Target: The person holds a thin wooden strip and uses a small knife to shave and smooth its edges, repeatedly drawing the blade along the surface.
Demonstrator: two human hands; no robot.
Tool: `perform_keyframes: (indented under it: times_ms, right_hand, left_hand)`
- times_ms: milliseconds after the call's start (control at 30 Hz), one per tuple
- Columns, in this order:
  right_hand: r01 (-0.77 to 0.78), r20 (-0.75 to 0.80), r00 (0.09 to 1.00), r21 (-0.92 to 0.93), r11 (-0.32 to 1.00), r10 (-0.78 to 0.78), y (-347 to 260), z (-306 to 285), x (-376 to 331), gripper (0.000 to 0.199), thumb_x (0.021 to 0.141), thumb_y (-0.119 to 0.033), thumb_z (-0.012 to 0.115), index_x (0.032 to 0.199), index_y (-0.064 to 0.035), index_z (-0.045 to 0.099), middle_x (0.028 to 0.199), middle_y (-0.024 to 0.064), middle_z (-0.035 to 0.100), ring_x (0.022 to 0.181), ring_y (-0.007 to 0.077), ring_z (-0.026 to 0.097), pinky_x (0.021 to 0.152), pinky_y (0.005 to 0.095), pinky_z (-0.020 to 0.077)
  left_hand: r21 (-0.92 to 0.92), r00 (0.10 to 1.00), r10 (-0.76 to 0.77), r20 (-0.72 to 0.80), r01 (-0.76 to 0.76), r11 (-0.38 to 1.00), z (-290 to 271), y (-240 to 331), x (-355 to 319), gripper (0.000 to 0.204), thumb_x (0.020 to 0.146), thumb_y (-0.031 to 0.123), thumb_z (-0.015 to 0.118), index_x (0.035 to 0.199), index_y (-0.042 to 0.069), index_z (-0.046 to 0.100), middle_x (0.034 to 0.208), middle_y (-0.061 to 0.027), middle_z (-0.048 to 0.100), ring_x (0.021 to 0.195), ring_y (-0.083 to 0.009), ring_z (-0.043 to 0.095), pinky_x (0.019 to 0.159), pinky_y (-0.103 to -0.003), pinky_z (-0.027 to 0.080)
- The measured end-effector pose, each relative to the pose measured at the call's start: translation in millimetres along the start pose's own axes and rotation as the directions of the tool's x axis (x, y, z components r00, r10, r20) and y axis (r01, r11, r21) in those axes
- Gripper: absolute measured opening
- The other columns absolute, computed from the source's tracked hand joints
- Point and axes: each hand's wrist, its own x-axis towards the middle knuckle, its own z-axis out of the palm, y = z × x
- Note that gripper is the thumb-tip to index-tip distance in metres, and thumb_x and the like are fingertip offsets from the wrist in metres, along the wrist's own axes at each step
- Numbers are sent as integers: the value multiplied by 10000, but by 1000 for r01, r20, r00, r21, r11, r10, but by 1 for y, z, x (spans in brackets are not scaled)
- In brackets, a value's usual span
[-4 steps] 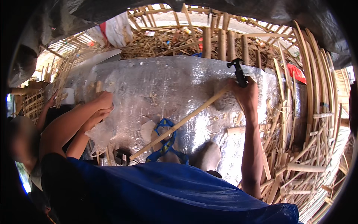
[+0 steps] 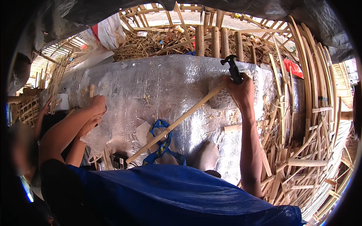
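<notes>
My right hand [image 2: 243,92] is closed around a small black claw hammer [image 2: 233,69], head up and tilted. Its fingers also pinch the upper end of a long bamboo strip [image 2: 175,124], which slants down left toward my lap. Beneath this hand lies a rough grey stone block [image 2: 222,98]. On the left, my left hand [image 2: 97,104] is closed beside a short bamboo piece [image 2: 92,90]; what it grips is hidden. A second forearm [image 2: 80,145] shows just below mine; I cannot tell whose it is. Crumpled clear plastic [image 2: 96,139] hangs near it.
A silvery sheet [image 2: 124,81] covers the work area. On it lie a blue patterned strap [image 2: 161,147] and a small black box [image 2: 120,160]. Bamboo strips [image 2: 316,75] and offcuts [image 2: 301,177] crowd the right. Another person [image 2: 22,147] sits at far left.
The whole scene has shifted slightly left in the picture. The hammer and bamboo strip remain in my right hand, and both hands keep nearly the same pose.
</notes>
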Motion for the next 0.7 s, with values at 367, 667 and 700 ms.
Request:
perform_keyframes:
  times_ms: [367, 667, 700]
  right_hand:
    - [-40, 9, 999, 26, 999, 40, -8, 7, -3, 426, 719, -351, 844, 891, 6, 688, 736, 162, 702, 681, 283, 698, 647, 392, 526]
    - [-23, -17, 1000, 71, 997, 24, 6, 8, -3, 455, 706, -368, 849, 898, 9, 681, 756, 180, 701, 700, 299, 701, 662, 400, 527]
    - [-28, -14, 999, 78, 997, 29, 7, 10, -3, 455, 706, -368, 849, 898, 9, 681, 756, 180, 701, 700, 299, 701, 662, 400, 527]
  left_hand:
    - [-51, 927, -364, 90, 370, 928, -46, 18, -16, 162, 746, 122, 708, 832, -13, 734, 904, -234, 711, 894, -387, 704, 785, -442, 568]
    - [-184, 798, -599, 63, 599, 779, -37, 42, -16, 110, 784, 126, 680, 820, 45, 746, 926, -207, 720, 921, -383, 699, 814, -440, 563]
    - [-196, 810, -582, 76, 584, 788, -33, 35, -16, 126, 786, 129, 686, 830, 22, 736, 934, -214, 719, 938, -379, 698, 823, -447, 560]
